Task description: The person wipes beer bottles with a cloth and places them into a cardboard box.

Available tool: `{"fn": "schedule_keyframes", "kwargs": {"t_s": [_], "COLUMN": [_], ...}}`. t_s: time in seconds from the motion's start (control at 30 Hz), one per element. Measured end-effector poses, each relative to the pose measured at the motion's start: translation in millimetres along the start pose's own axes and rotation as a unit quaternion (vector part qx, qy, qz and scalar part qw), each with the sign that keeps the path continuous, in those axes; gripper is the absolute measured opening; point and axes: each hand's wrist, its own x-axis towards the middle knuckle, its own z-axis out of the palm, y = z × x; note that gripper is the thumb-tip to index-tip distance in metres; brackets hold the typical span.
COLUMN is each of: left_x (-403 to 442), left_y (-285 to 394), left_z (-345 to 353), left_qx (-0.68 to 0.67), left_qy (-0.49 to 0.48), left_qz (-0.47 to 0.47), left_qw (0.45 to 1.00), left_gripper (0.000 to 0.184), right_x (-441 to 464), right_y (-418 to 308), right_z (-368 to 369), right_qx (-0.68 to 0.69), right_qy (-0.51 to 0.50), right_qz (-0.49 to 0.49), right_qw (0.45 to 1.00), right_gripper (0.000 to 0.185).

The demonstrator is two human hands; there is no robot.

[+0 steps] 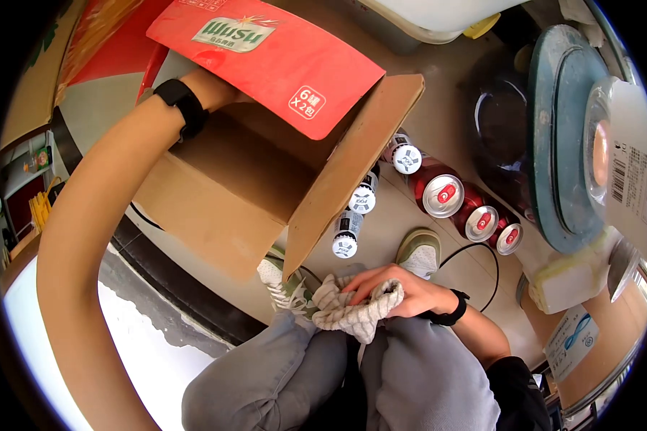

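An open cardboard box (216, 208) with a red printed flap (323, 79) is in front of me, its brown inside showing. My left hand (221, 90) reaches to the box's upper edge, and its fingers are hidden behind the red flap. Over my knees, my right hand (402, 287) is closed on a crumpled beige-grey ribbed cloth (359, 312). Beside the box's right flap stand several capped bottles (346, 233), some partly covered by that flap. Just right of them is a row of red cans (442, 194) with silver lids.
Along the right stand a large dark container with a blue-grey lid (561, 136) and a labelled cardboard carton (589, 345). A white tub (438, 18) is at the top. A thin black cable (496, 269) curves over the floor near my shoe (419, 251). Shelving (29, 172) stands far left.
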Motion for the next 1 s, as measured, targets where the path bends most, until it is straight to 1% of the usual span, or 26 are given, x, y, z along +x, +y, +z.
{"fn": "schedule_keyframes", "kwargs": {"t_s": [0.03,0.07,0.13,0.17,0.23,0.33,0.4,0.5,0.57,0.63,0.7,0.73,0.8,0.83,0.87,0.9,0.93,1.0], "left_x": [-2.4,-5.7,-10.1,-12.4,-14.0,-10.0,-6.2,0.3,5.7,5.9,4.1,2.4,-1.4,-5.0,-8.8,-13.3,-16.5,-20.6], "left_y": [-6.1,-12.5,-23.9,-28.7,-36.1,-42.5,-44.1,-13.3,-25.9,-29.5,-23.5,-16.2,-0.5,10.6,21.7,33.9,43.5,58.9], "left_z": [-4.6,-8.4,-15.1,-15.8,-13.0,-2.7,3.8,12.0,17.5,18.0,15.5,12.9,7.1,5.1,4.2,4.2,4.5,5.1], "left_qx": [-0.104,-0.216,-0.413,-0.488,-0.584,-0.656,-0.677,-0.668,-0.657,-0.626,-0.547,-0.475,-0.227,-0.089,0.030,0.129,0.200,0.277], "left_qy": [-0.002,-0.005,-0.028,-0.042,-0.070,-0.113,-0.121,-0.008,-0.021,-0.018,-0.014,-0.009,-0.008,-0.014,-0.031,-0.047,-0.067,-0.096], "left_qz": [-0.005,-0.008,0.007,0.018,0.045,0.087,0.098,-0.030,-0.038,-0.036,-0.034,-0.032,-0.021,-0.015,-0.012,-0.009,-0.010,-0.018], "left_qw": [0.995,0.976,0.910,0.871,0.807,0.741,0.719,0.743,0.752,0.779,0.836,0.879,0.974,0.996,0.999,0.990,0.978,0.956], "left_gripper": [0.040,0.040,0.038,0.038,0.038,0.037,0.038,0.038,0.037,0.036,0.036,0.036,0.036,0.037,0.038,0.038,0.039,0.041], "right_x": [0.8,1.7,3.3,3.2,4.0,5.3,6.2,6.2,5.7,5.1,4.9,4.4,3.3,2.3,1.5,0.9,0.2,-0.4], "right_y": [0.5,0.9,-0.5,-0.7,-0.9,-2.4,-4.3,-4.8,-2.7,-2.9,-3.4,-4.7,-6.6,-7.5,-8.0,-7.8,-6.8,-6.2], "right_z": [-0.8,-1.2,-1.9,-1.4,-1.7,-2.7,-3.5,-5.9,-8.0,-8.0,-6.6,-6.2,-6.8,-6.5,-6.1,-6.0,-5.5,-3.8], "right_qx": [-0.001,-0.002,0.023,0.036,0.038,0.036,0.036,0.036,0.035,0.035,0.038,0.040,0.044,0.047,0.050,0.055,0.060,0.060], "right_qy": [-0.003,-0.006,0.001,0.005,0.006,0.009,0.010,0.010,0.012,0.018,0.023,0.024,0.030,0.032,0.034,0.034,0.033,0.033], "right_qz": [0.001,0.001,0.015,0.022,0.025,0.037,0.042,0.041,0.035,0.035,0.035,0.037,0.041,0.044,0.046,0.051,0.056,0.056], "right_qw": [1.000,1.000,1.000,0.999,0.999,0.999,0.998,0.998,0.999,0.999,0.998,0.998,0.998,0.997,0.997,0.997,0.996,0.996], "right_gripper": [0.040,0.041,0.043,0.044,0.046,0.047,0.048,0.048,0.049,0.049,0.049,0.049,0.049,0.049,0.049,0.050,0.050,0.050]}}
